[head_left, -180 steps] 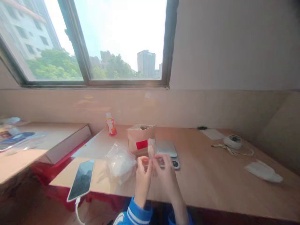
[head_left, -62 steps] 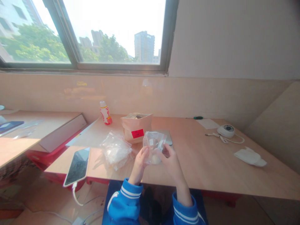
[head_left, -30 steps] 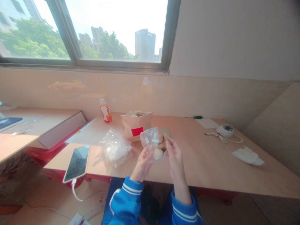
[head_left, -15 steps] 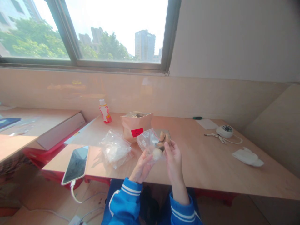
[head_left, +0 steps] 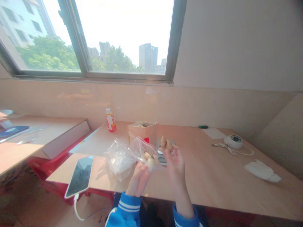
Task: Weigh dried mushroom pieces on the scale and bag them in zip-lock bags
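Observation:
My left hand [head_left: 139, 177] pinches the lower part of a clear zip bag [head_left: 136, 145], whose mouth tilts up. Several pale tan lumpy pieces [head_left: 151, 160] lie in this bag; their exact kind is unclear. To the right, my right hand [head_left: 177, 162] is closed on tan-brown lumps [head_left: 166, 143], raised and apart from the bag. Behind and partly under the hands lies a small grey scale [head_left: 162, 159], half hidden. A brown paper pouch [head_left: 142, 132] stands open behind the bag, with dark contents showing at its top. Loose clear plastic bags [head_left: 120, 159] are heaped at the left.
A phone [head_left: 80, 175] on a white cable overhangs the table's front left edge. A drink bottle [head_left: 110, 120] stands at the back. On the right are a white camera [head_left: 234, 142] with its cord, a white wrapper [head_left: 262, 171], paper [head_left: 214, 133] and a green-handled tool [head_left: 203, 127].
My hands have moved apart. The lumps in my right hand are now clear of the bag, and the scale shows more between them. The view has tilted upward slightly.

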`<control>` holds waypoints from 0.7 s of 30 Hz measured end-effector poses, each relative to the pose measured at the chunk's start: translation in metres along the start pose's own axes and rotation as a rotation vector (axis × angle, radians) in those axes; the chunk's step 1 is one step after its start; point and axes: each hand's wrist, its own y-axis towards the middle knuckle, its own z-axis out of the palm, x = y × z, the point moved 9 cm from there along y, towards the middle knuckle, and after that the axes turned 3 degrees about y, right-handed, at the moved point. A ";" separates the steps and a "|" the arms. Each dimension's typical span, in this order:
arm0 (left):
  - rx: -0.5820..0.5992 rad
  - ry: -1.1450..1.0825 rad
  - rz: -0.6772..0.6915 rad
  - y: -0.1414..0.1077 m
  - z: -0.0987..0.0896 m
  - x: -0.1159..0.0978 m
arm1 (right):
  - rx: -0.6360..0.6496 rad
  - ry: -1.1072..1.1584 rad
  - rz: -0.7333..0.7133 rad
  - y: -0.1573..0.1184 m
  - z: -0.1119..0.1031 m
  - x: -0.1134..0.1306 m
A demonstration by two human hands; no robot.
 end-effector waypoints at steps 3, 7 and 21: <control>-0.099 -0.010 0.062 -0.004 -0.020 -0.020 | 0.042 -0.046 -0.144 0.022 0.027 0.017; -0.202 -0.028 0.119 -0.011 -0.042 -0.045 | 0.127 -0.068 -0.322 0.061 0.071 0.040; -0.228 -0.116 0.168 -0.016 -0.058 -0.065 | 0.391 -0.822 -0.659 0.084 0.110 0.005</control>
